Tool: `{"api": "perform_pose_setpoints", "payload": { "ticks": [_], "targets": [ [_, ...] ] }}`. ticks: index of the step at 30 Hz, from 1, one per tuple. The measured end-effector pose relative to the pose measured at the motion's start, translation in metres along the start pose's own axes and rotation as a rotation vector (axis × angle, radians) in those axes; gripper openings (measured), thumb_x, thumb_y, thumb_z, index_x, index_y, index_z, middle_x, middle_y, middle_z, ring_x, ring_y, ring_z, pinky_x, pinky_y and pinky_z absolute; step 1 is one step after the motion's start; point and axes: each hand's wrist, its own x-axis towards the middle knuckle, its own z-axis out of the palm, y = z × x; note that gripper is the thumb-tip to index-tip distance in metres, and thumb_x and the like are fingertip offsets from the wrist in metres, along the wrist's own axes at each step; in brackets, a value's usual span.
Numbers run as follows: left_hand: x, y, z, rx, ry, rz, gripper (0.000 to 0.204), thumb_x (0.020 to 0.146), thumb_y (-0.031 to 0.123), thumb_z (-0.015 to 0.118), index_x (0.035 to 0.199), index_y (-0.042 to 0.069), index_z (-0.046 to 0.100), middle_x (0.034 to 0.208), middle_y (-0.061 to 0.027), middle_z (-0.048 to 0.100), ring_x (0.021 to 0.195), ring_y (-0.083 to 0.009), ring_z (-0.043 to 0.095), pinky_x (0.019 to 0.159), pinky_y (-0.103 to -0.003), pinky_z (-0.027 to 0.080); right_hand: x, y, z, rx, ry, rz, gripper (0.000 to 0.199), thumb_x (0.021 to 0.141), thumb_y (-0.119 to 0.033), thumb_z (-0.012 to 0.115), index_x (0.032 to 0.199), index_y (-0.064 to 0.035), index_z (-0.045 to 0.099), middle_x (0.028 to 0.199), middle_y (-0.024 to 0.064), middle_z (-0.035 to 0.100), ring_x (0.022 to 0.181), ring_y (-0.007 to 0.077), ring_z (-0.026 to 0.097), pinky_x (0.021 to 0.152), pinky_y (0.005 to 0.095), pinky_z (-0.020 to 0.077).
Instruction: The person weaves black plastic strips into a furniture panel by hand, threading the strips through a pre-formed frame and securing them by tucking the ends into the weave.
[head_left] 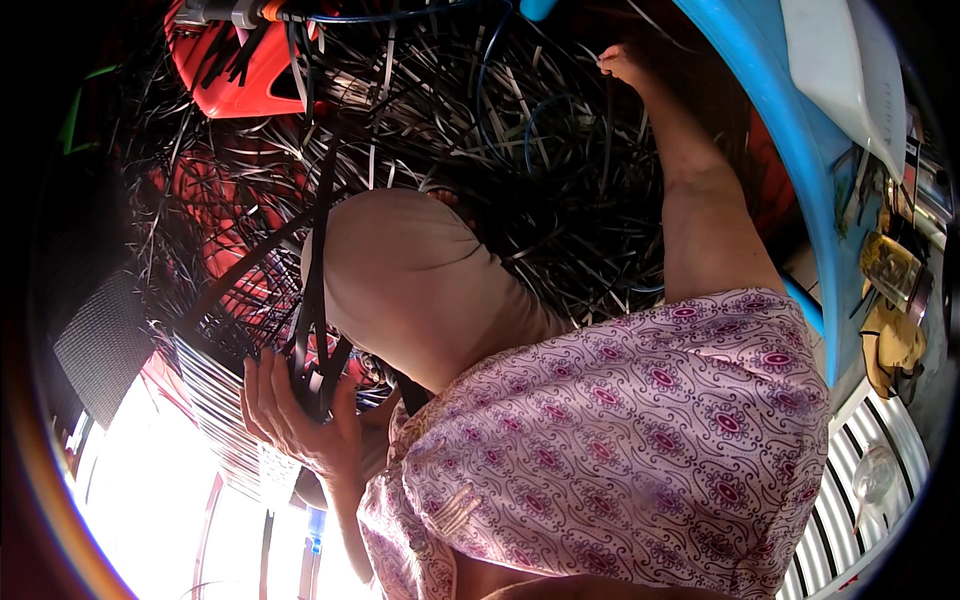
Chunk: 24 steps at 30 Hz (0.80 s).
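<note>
My left hand (305,425) is at the lower left, its thumb and fingers on either side of black plastic strips (318,370) that rise from beside a striped woven piece (225,400). Several of these strips stand up and cross in front of my bent knee (395,265). My right arm stretches far up and to the right, over a heap of loose black and grey strips (580,200). At its end, my right hand (622,66) is closed with the fingertips pinched together. Whatever lies between those fingertips is too small to make out.
A red plastic stool (240,75) stands at the upper left, with a tool (235,12) on it. Along the right runs a large blue plastic rim (790,110), with a white container (850,80) beyond it. A jar (893,270) lies at the far right.
</note>
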Motion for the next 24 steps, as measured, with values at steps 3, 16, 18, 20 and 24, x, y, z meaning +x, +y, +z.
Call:
{"api": "perform_pose_setpoints", "payload": {
  "ticks": [3, 16, 18, 20, 24],
  "targets": [
    [0.003, 0.001, 0.001, -0.005, 0.014, 0.005, 0.071, 0.085, 0.059, 0.067, 0.127, 0.002, 0.059, 0.128, -0.0106, 0.061, 0.127, -0.0326, 0.052, 0.108, -0.05, 0.034, -0.001, 0.0, -0.001, -0.122, 0.073, -0.089, 0.021, 0.089, -0.024, 0.068, 0.082, -0.0044, 0.072, 0.065, 0.0079, 0.064, 0.059, 0.0174, 0.061, 0.059, 0.0342, 0.0485],
    [0.003, -0.002, 0.004, -0.008, 0.039, 0.022, 0.071, 0.085, 0.059, 0.067, 0.127, 0.003, 0.059, 0.128, -0.0102, 0.062, 0.126, -0.0316, 0.054, 0.107, -0.049, 0.034, 0.001, -0.001, -0.002, 0.119, 0.015, -0.028, 0.029, 0.087, -0.034, 0.073, 0.082, -0.0066, 0.065, 0.063, 0.0004, 0.06, 0.059, 0.012, 0.054, 0.058, 0.0301, 0.0449],
    [0.002, 0.0, 0.002, -0.004, 0.039, 0.018, 0.07, 0.085, 0.058, 0.067, 0.128, 0.003, 0.058, 0.127, -0.0101, 0.062, 0.126, -0.0312, 0.054, 0.108, -0.049, 0.035, 0.002, -0.003, -0.004, 0.151, -0.022, 0.04, 0.029, 0.087, -0.034, 0.073, 0.09, -0.0062, 0.067, 0.068, 0.0006, 0.064, 0.062, 0.0115, 0.055, 0.059, 0.0293, 0.0454],
    [0.0, -0.002, 0.003, 0.0, 0.032, 0.008, 0.07, 0.085, 0.057, 0.068, 0.128, 0.003, 0.059, 0.127, -0.01, 0.063, 0.126, -0.0309, 0.054, 0.108, -0.049, 0.035, -0.005, -0.023, -0.008, 0.167, -0.046, 0.109, 0.029, 0.087, -0.033, 0.073, 0.096, -0.0058, 0.068, 0.073, 0.002, 0.068, 0.062, 0.0109, 0.056, 0.059, 0.0286, 0.046],
    [-0.002, -0.006, 0.005, -0.004, 0.045, 0.015, 0.068, 0.085, 0.056, 0.069, 0.127, 0.003, 0.059, 0.126, -0.0102, 0.063, 0.126, -0.0306, 0.055, 0.109, -0.049, 0.034, -0.016, -0.047, -0.015, 0.175, -0.078, 0.196, 0.028, 0.091, -0.029, 0.068, 0.105, -0.0053, 0.07, 0.084, 0.0066, 0.074, 0.057, 0.0093, 0.056, 0.057, 0.0281, 0.0472]
  ]
}}
